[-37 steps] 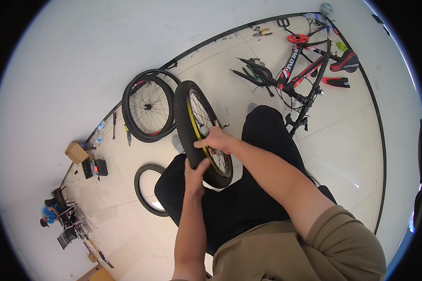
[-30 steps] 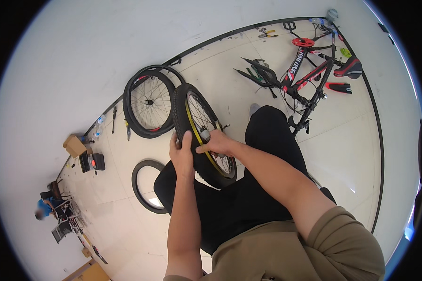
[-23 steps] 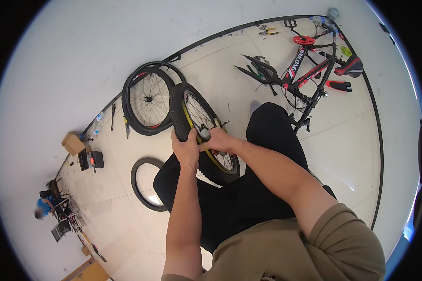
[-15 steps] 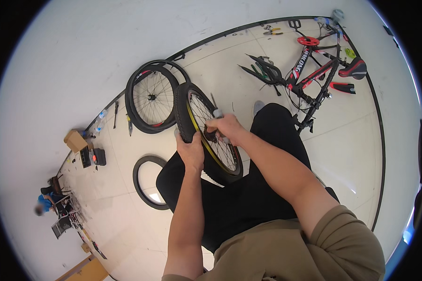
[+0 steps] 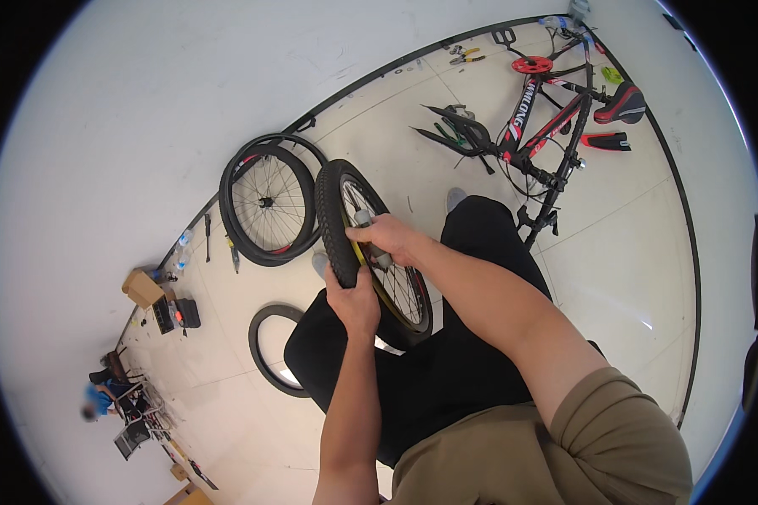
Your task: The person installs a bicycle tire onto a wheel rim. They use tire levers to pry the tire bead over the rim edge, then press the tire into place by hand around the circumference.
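A bicycle wheel point(image 5: 333, 223) with a knobby black tyre and a yellow band along its rim stands tilted between my knees. My left hand point(image 5: 354, 301) is wrapped round the near left part of the tyre. Closed over the spokes, my right hand point(image 5: 390, 240) grips what looks like a screwdriver point(image 5: 381, 257) with a thick grey handle. The handle shows on both sides of the fist, its upper end close to the rim. I cannot make out the tool's tip. My right hand partly covers the hub.
Another wheel point(image 5: 237, 220) and a loose tyre lie by the wall at left. A bare tyre point(image 5: 259, 364) is beside my left knee. The bicycle frame point(image 5: 537, 126) lies at right, pliers point(image 5: 467, 60) beyond. A cardboard box point(image 5: 143, 289) and a seated person point(image 5: 101, 400) are far left.
My right hand has moved left and slightly down with the screwdriver, nearer the rim; its thin shaft no longer shows clearly. My left hand still grips the tyre. The whole view has shifted.
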`<state>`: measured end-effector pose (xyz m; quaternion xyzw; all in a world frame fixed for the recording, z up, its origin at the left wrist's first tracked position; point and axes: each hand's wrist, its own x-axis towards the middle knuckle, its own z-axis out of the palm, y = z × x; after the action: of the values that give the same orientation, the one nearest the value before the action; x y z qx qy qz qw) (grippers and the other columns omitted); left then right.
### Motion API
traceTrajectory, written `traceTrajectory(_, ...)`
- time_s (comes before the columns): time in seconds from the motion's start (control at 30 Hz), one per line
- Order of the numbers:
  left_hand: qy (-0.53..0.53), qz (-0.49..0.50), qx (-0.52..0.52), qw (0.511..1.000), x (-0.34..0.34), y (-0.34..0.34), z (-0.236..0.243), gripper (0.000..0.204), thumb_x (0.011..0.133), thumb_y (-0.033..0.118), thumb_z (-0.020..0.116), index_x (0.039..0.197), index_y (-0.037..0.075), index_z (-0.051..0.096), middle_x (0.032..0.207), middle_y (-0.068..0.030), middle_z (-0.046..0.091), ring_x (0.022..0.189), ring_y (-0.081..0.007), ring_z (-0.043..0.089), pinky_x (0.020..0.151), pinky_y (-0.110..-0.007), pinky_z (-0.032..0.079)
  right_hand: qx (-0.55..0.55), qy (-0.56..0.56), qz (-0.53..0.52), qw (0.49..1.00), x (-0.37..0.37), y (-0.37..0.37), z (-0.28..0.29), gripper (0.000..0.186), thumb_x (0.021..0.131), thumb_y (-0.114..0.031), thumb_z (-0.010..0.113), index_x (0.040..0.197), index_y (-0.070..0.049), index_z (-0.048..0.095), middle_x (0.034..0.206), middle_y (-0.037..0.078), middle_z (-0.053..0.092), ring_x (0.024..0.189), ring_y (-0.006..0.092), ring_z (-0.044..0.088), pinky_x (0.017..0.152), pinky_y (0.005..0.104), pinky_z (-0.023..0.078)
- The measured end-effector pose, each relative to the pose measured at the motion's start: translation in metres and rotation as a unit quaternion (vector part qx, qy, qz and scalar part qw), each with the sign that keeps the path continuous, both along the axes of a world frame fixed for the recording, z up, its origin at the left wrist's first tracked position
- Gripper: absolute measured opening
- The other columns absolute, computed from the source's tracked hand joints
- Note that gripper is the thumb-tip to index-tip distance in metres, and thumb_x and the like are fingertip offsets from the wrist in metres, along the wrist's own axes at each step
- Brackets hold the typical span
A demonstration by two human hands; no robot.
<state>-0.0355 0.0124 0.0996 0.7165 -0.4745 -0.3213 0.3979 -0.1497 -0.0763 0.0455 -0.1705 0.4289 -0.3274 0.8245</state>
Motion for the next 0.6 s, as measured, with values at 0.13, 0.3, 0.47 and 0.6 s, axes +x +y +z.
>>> traceTrajectory(0.13,0.027,0.021,-0.058,0.998,0.018,0.026,-0.023,0.044,0.089,0.004,0.071,0.129,-0.005,0.055,0.107,-0.0075,0.066,0.091,-0.0131,0.062,0.083,-0.028,0.052,-0.004,-0.055,0.056,0.997,0.007,0.007,0.006,0.018,0.092,-0.018,0.076,0.100,-0.003,0.071,0.084,0.006,0.066,0.064,0.0145,0.056,0.056,0.0308,0.045)
traceTrajectory(0.3,0.121,0.026,-0.053,0.991,0.028,0.036,-0.035,0.041,0.088,0.002,0.072,0.125,-0.003,0.055,0.106,-0.0053,0.064,0.090,-0.0121,0.061,0.082,-0.028,0.052,-0.024,-0.085,0.087,0.992,0.006,0.017,0.011,0.015,0.092,-0.017,0.075,0.100,-0.005,0.071,0.082,0.004,0.066,0.060,0.0128,0.054,0.055,0.0294,0.044)
traceTrajectory(0.47,0.233,0.016,0.057,0.971,0.044,0.039,-0.064,0.053,0.086,0.000,0.072,0.133,0.001,0.049,0.110,-0.0056,0.062,0.093,-0.0142,0.061,0.084,-0.029,0.051,-0.042,0.010,0.104,0.994,0.013,0.022,0.009,0.017,0.089,-0.017,0.078,0.100,-0.006,0.072,0.082,0.003,0.066,0.062,0.0126,0.055,0.057,0.0298,0.044)
traceTrajectory(0.6,0.247,0.005,0.114,0.962,0.036,0.034,-0.020,0.086,0.084,-0.002,0.070,0.156,0.002,0.023,0.123,-0.0118,0.058,0.104,-0.0195,0.060,0.091,-0.032,0.051,-0.067,0.039,0.089,0.993,0.013,0.029,0.004,0.020,0.086,-0.018,0.081,0.099,-0.005,0.072,0.082,0.003,0.066,0.062,0.0126,0.055,0.057,0.0297,0.045)
